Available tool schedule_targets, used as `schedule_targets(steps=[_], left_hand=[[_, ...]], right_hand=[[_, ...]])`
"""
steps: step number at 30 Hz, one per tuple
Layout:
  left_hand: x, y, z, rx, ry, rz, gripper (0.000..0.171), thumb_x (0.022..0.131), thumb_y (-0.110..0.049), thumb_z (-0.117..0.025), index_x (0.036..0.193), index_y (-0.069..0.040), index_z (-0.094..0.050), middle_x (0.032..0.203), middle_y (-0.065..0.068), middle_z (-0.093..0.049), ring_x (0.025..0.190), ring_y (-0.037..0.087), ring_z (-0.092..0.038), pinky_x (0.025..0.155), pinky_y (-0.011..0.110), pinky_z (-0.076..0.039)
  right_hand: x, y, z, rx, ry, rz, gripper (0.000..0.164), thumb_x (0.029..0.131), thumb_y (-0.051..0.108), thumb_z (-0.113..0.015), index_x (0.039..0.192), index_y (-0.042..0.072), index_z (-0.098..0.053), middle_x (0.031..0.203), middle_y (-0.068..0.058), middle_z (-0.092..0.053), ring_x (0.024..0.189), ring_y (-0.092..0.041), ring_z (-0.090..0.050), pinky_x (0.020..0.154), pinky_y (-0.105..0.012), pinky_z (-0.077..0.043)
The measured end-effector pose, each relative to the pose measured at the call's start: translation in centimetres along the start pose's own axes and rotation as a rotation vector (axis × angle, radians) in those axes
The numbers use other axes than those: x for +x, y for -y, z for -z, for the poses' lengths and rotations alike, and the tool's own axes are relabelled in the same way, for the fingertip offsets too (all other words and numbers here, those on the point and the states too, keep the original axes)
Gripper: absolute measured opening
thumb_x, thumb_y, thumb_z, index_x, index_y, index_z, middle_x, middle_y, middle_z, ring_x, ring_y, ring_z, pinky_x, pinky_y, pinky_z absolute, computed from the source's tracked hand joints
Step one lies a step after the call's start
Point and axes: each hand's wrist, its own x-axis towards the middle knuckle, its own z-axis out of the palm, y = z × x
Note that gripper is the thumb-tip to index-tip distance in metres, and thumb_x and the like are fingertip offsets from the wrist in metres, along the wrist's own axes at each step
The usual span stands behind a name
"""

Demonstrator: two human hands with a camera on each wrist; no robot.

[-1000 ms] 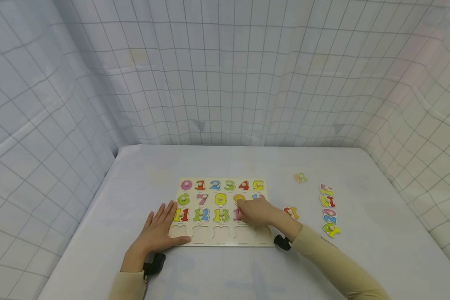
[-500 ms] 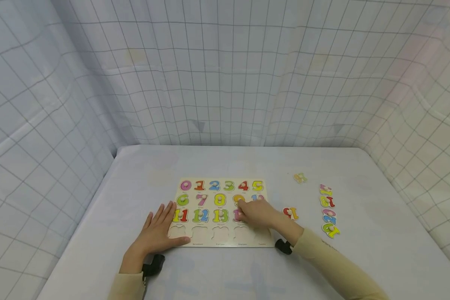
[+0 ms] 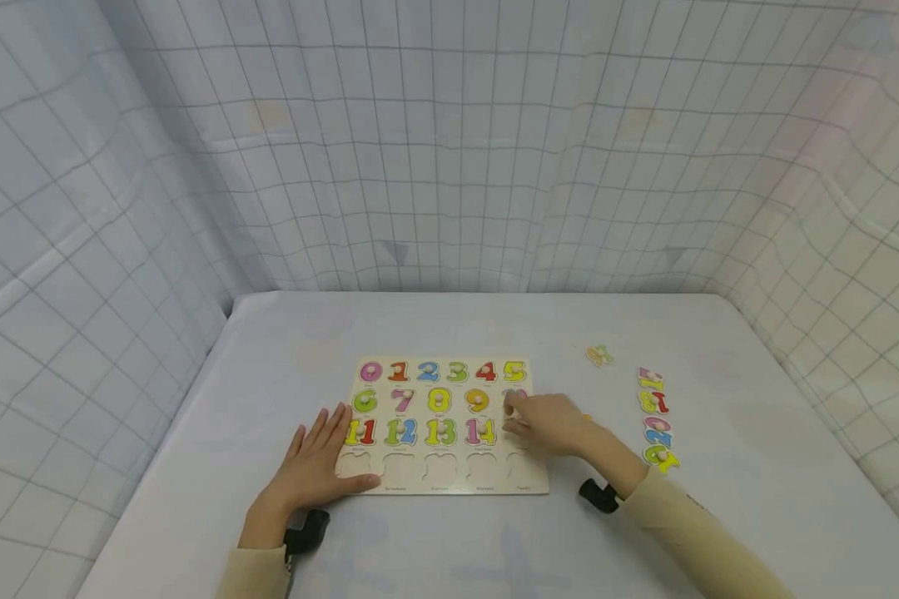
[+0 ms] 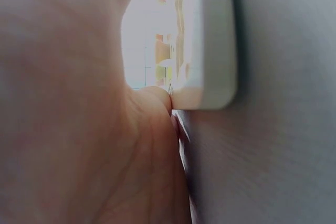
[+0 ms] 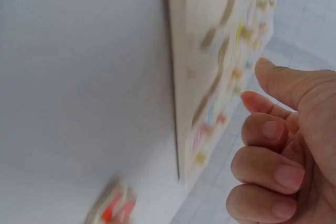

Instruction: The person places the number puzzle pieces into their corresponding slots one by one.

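A wooden number puzzle board (image 3: 421, 480) lies on the table, filled with knobbed numbers in its upper rows. Along its left edge my left hand (image 3: 315, 462) rests with straight fingers, the thumb over the lower left corner. The left wrist view has the palm (image 4: 131, 166) close beside the board's thick edge (image 4: 218, 51). Over the board's right side hovers my right hand (image 3: 550, 424), thumb and index finger apart and holding nothing; its other fingers are curled in the right wrist view. The pink and yellow 14 piece (image 3: 481, 431) sits in its place, left of that hand.
To the right, several pieces form a column, among them a pink and blue 20 (image 3: 658, 431) and a green and yellow 16 (image 3: 660, 457). A green and orange piece (image 3: 599, 355) lies farther back. A red and orange piece (image 5: 118, 208) is mostly behind my right hand in the head view.
My right hand has let go of the 14 piece and moved right, uncovering it and the 9. The left hand has stayed in place.
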Motion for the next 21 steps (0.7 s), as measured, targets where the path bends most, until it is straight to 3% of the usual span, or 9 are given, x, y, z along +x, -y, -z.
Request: schedule_targets(steps=[5, 9, 15, 21], left_hand=[[0.2, 0.3, -0.5, 0.003, -0.01, -0.009, 0.114, 0.072, -0.069, -0.065, 0.15, 0.0, -0.019, 0.155, 0.017, -0.015, 0.141, 0.038, -0.006, 0.109, 0.058, 0.002], [0.2, 0.6, -0.7, -0.01, -0.026, -0.025, 0.114, 0.071, -0.068, -0.066, 0.15, 0.0, -0.02, 0.155, 0.018, -0.016, 0.141, 0.038, -0.006, 0.108, 0.058, 0.002], [0.3, 0.5, -0.6, -0.004, -0.003, -0.011, 0.115, 0.071, -0.071, -0.064, 0.15, -0.001, -0.018, 0.156, 0.017, -0.014, 0.141, 0.037, -0.004, 0.108, 0.058, 0.004], [0.2, 0.6, -0.7, -0.01, -0.021, -0.022, 0.115, 0.071, -0.07, -0.064, 0.15, 0.0, -0.019, 0.155, 0.018, -0.015, 0.141, 0.038, -0.005, 0.108, 0.058, 0.003]], right_hand=[[-2.1, -3.1, 1.7, -0.028, 0.047, -0.11, 0.024, 0.09, 0.03, -0.066, 0.105, 0.015, -0.054, 0.061, 0.009, -0.048, 0.054, -0.009, -0.044, 0.05, -0.025, -0.036], [-3.6, -4.8, 3.0, -0.063, 0.116, -0.145, 0.022, 0.087, 0.023, -0.07, 0.102, 0.015, -0.056, 0.064, 0.009, -0.05, 0.056, -0.011, -0.045, 0.052, -0.027, -0.037], [-4.8, -5.9, 3.5, -0.074, 0.169, -0.114, 0.018, 0.085, 0.02, -0.072, 0.095, 0.018, -0.057, 0.069, 0.008, -0.053, 0.06, -0.012, -0.045, 0.055, -0.027, -0.038], [-4.5, -6.0, 3.0, -0.158, 0.167, -0.037, 0.018, 0.086, 0.017, -0.071, 0.088, 0.018, -0.053, 0.06, 0.009, -0.044, 0.054, -0.009, -0.039, 0.05, -0.024, -0.029]])
